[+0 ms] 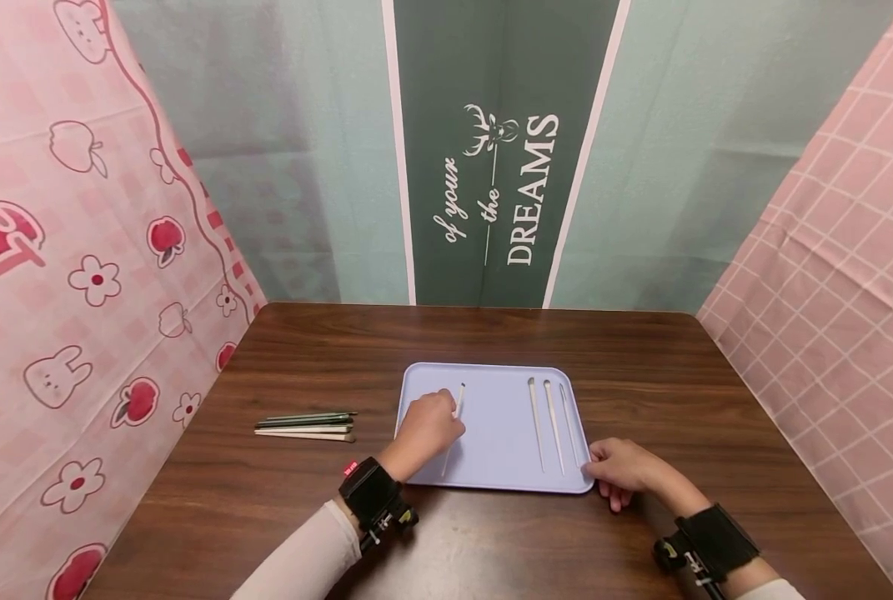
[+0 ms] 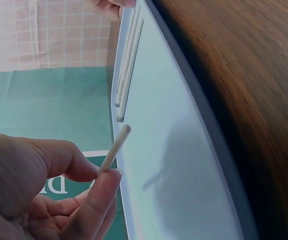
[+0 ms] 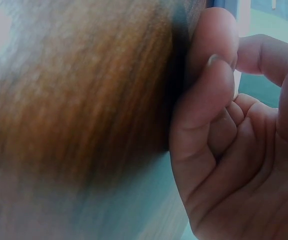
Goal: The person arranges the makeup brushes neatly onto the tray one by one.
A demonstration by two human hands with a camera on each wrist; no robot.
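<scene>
A pale lilac tray [image 1: 499, 433] lies on the table. Over its left part, my left hand [image 1: 428, 425] pinches a slim white makeup brush [image 1: 459, 400] between thumb and fingers; the left wrist view shows the brush [image 2: 115, 149] close up. Three thin makeup brushes [image 1: 554, 427] lie side by side, roughly lengthwise, along the tray's right side. At the tray's near right corner, my right hand [image 1: 620, 471] grips the rim. In the right wrist view the fingers of that hand [image 3: 244, 135] are curled, and just a sliver of the tray shows.
To the left of the tray, a small bundle of green and cream brushes [image 1: 305, 427] lies on the dark wooden table [image 1: 326, 333]. Fabric hangings surround the table: a green one with lettering [image 1: 506, 167] behind, pink ones at both sides.
</scene>
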